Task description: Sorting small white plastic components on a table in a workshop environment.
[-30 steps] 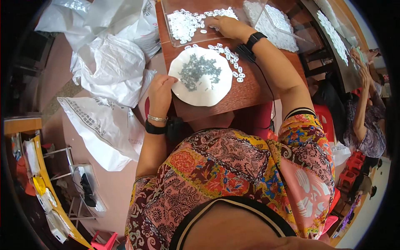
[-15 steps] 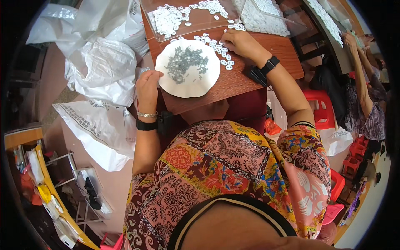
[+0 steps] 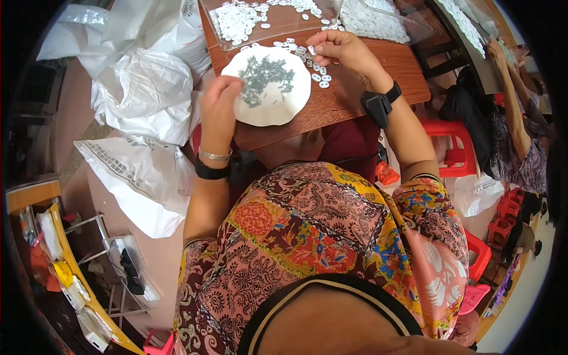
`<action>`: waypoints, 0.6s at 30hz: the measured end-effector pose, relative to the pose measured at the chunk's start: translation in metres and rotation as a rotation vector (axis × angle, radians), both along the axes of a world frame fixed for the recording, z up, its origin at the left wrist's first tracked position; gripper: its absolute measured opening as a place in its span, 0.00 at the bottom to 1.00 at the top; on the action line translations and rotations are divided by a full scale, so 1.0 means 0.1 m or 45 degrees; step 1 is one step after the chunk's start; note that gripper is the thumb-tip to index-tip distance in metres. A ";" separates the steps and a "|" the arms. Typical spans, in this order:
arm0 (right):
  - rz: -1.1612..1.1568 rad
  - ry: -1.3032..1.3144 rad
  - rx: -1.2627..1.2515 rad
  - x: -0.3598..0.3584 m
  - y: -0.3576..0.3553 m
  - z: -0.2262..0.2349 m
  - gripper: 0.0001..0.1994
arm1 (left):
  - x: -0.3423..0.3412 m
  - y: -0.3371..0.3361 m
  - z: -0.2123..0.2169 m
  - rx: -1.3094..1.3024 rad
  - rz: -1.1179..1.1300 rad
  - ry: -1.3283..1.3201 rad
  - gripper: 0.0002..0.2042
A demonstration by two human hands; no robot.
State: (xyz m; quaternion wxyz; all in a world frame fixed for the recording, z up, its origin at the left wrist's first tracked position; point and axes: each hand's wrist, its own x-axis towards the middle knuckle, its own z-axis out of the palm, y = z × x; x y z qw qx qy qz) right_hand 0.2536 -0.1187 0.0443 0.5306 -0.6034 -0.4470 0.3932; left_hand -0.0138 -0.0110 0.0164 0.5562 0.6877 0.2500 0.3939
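Note:
A white scalloped plate (image 3: 272, 111) with many small grey rod-like pieces (image 3: 265, 80) heaped in it lies on a brown table. My left hand (image 3: 220, 109) hovers at the plate's left rim, blurred, its fingers curled together; anything between them is too small to make out. Right of the plate, my right hand (image 3: 340, 50) pinches a small white oval piece with two dark holes (image 3: 311, 51) between thumb and fingers. More of these white pieces (image 3: 322, 77) are scattered on the tabletop below that hand.
Clear plastic trays of white pieces (image 3: 231, 23) (image 3: 367, 25) stand at the table's far side. White sacks (image 3: 142, 94) fill the floor to the left. A red stool (image 3: 452, 145) is on the right, where another person's arm (image 3: 515, 100) reaches to a further table.
My left hand has left the plate's rim and risen inward over its edge. My right hand has lifted a white oval piece off the table, drawing back slightly.

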 end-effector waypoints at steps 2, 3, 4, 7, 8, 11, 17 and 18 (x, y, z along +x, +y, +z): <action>0.036 0.064 -0.005 -0.15 -0.01 0.06 0.08 | 0.12 -0.06 0.03 -0.112 -0.087 -0.011 0.09; 0.070 0.129 -0.008 -0.22 -0.01 0.08 0.08 | 0.18 -0.08 0.03 -0.222 -0.174 -0.023 0.10; 0.063 0.106 -0.009 -0.28 0.00 0.12 0.08 | 0.23 -0.09 0.03 -0.226 -0.169 -0.024 0.10; 0.132 -0.014 0.125 -0.43 0.00 0.15 0.08 | 0.35 -0.17 0.05 -0.348 -0.352 -0.061 0.14; 0.137 -0.014 0.121 -0.50 -0.01 0.15 0.08 | 0.39 -0.20 0.06 -0.510 -0.434 -0.092 0.16; 0.103 -0.333 0.327 -0.66 -0.04 0.17 0.07 | 0.43 -0.22 0.03 -0.789 -0.595 -0.138 0.17; 0.134 -1.008 0.507 -0.76 -0.09 0.13 0.07 | 0.36 -0.27 -0.07 -1.059 -0.729 -0.305 0.13; 0.139 -1.004 0.505 -0.79 -0.12 0.12 0.07 | 0.35 -0.28 -0.07 -1.057 -0.733 -0.320 0.11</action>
